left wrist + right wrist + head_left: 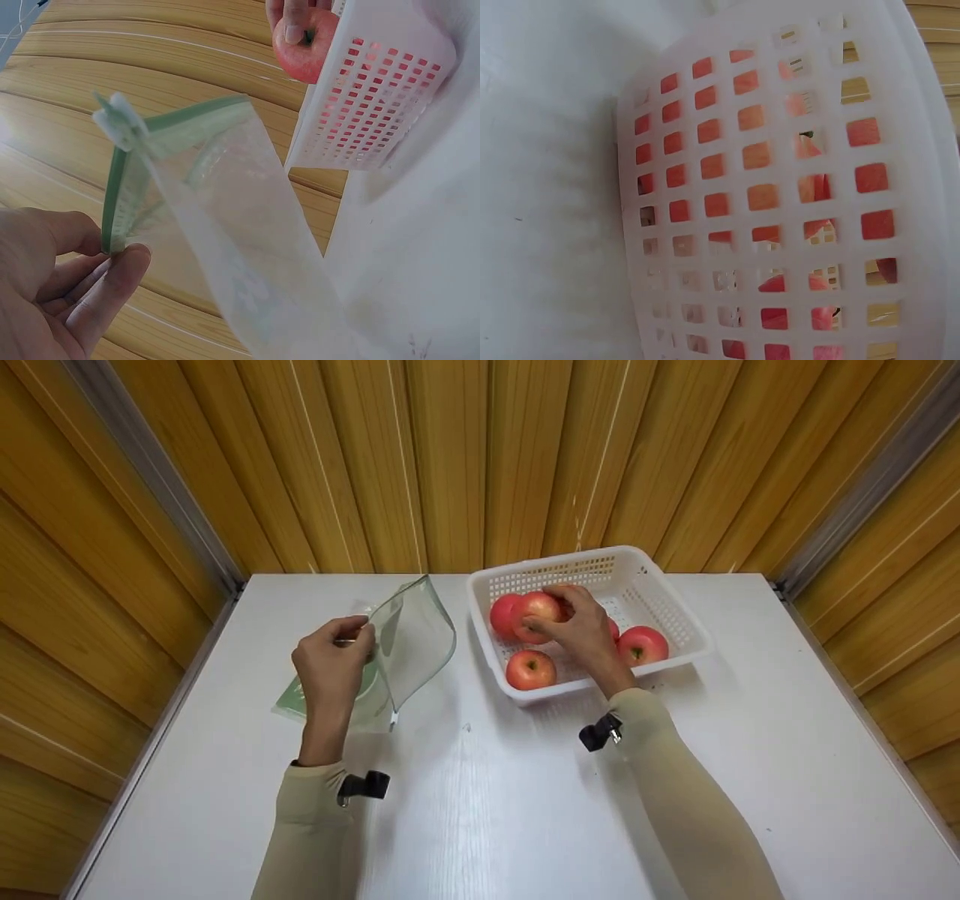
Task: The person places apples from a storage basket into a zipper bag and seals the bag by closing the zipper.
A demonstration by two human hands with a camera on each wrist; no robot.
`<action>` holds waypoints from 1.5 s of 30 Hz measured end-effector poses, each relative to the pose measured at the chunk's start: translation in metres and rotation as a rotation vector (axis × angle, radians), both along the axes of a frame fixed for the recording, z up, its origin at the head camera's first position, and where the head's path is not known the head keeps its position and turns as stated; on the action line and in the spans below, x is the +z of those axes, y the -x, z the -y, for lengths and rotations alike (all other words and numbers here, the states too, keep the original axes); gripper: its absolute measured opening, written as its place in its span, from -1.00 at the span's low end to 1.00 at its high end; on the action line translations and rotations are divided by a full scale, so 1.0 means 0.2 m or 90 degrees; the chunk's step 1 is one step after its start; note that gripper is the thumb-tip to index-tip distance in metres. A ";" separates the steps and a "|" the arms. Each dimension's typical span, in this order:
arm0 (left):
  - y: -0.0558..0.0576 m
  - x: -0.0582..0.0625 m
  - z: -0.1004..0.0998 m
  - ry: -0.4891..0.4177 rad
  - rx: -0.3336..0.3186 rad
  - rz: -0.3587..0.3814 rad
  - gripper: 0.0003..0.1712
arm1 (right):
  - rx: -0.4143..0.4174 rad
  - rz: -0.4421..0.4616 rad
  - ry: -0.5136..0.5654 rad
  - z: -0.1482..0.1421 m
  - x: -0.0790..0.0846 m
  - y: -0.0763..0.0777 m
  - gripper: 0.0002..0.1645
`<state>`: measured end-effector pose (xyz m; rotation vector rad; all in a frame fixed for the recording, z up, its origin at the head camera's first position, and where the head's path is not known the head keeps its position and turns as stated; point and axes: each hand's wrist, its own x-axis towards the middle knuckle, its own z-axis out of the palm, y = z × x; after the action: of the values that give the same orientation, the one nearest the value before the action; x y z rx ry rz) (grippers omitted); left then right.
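My left hand [334, 660] pinches the rim of a clear zip bag [416, 641] between thumb and fingers. In the left wrist view the bag's green zip edge [195, 114] gapes apart, with a white slider [120, 124] at one corner. Over the white basket [694, 649], my right hand [585, 630] grips an apple [534, 615], which the left wrist view shows raised at the basket's rim. Several other red apples [531, 670] lie in the basket. From the right wrist, the basket's perforated wall [780, 217] hides the hand.
A flat green-printed packet [292, 697] lies on the white table [465, 810] beneath the left hand and bag. Behind the basket rises a wood-patterned wall [450, 465], with similar panels on both sides.
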<state>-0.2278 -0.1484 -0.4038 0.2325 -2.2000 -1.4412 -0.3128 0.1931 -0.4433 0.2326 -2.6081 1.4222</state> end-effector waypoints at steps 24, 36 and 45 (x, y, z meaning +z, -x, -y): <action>-0.01 -0.01 -0.02 -0.004 -0.016 0.017 -0.78 | 0.054 -0.154 0.077 0.21 0.12 -0.13 -0.13; -0.02 -0.01 -0.03 -0.012 -0.023 0.011 -0.78 | 0.063 -0.141 0.111 0.33 0.12 -0.17 -0.11; -0.02 -0.02 -0.03 -0.009 -0.023 -0.014 -0.81 | 0.098 -0.197 0.124 0.45 0.15 -0.21 -0.17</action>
<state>-0.2245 -0.1430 -0.4074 0.1811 -2.1881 -1.4718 -0.2712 0.1035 -0.4135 0.5878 -2.2289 1.5360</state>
